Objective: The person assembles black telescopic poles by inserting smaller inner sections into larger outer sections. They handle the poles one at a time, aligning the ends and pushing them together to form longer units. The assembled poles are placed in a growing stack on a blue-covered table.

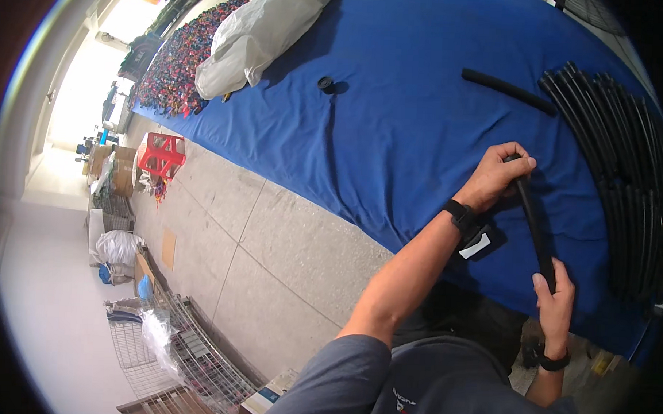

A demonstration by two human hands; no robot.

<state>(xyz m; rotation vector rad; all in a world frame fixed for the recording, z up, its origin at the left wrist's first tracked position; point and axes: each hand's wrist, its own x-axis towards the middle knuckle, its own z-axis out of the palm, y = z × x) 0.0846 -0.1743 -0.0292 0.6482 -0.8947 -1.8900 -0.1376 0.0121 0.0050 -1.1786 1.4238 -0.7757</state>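
Between my two hands is a black tube [533,218], slanting from upper left to lower right above the blue cloth. My left hand [497,176] is closed around its far end, thumb and fingers pinched at the tip. Nearer to my body, my right hand [556,299] wraps the lower end, with the thumb along it; the very end is hidden in the palm. Past my left hand, a similar black tube [508,91] lies loose on the cloth. A row of several black tubes [611,144] is piled at the right.
Blue cloth [409,78] covers the table. A small black ring-like piece [326,84] lies there, with a white plastic bag [253,47] and a heap of small multicoloured pieces [179,63] farther left. On the floor stand a red stool [162,155] and wire racks [187,355].
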